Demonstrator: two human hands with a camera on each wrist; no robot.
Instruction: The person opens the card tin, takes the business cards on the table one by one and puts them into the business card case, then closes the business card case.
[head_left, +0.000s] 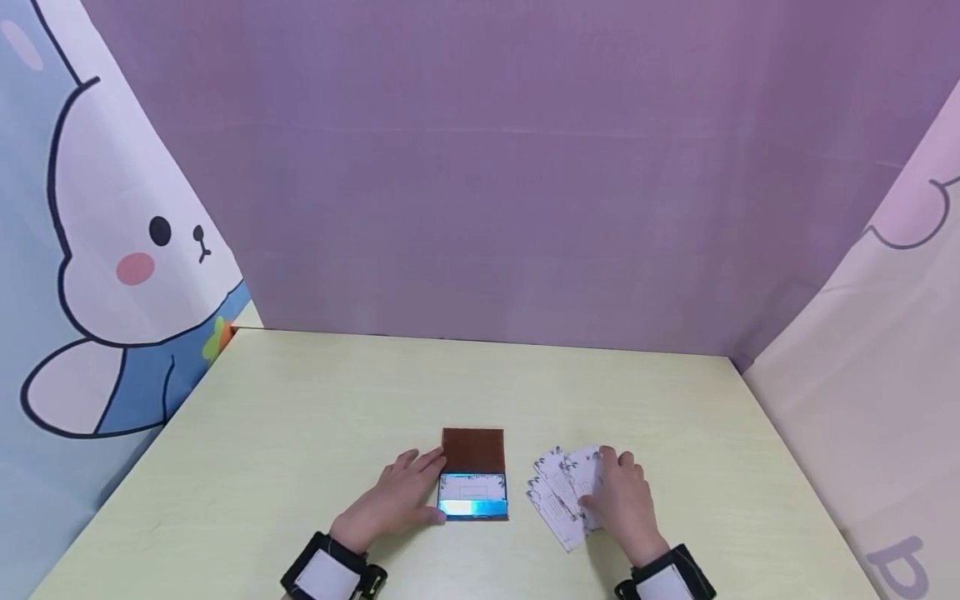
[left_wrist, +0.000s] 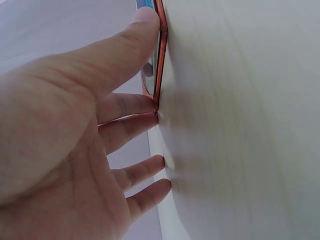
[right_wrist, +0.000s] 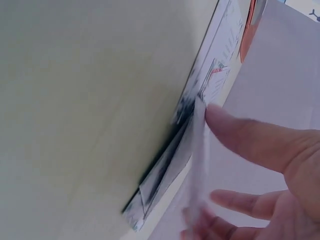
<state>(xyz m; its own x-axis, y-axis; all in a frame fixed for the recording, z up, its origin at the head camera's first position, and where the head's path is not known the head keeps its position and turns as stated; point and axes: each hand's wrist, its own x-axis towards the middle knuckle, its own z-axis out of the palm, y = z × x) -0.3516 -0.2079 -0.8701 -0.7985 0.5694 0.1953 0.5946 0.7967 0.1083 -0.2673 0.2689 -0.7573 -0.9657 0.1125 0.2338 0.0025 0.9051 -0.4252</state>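
Printed cards (head_left: 558,496) lie in a loose fan on the tabletop (head_left: 375,392), right of an unfolded brown case (head_left: 473,450). Your right hand (head_left: 628,504) is over the fan's right end, grip clamped on one card (right_wrist: 199,145), near edge-on and blurred in the right wrist view. Your left hand (head_left: 397,500) lies along the case's left edge, grip spread, thumb touching near the lower corner; looks like steadying. Step in hand, by judgement: picking up or gathering cards; can't settle which. Next move likely calls for a light pinch, clear of the neighbouring cards, with the case steadied. Hard to make out: count of overlapped cards, the small print, the clamped card's height. Some right fingertips hidden behind it; case cut off in the left wrist view.
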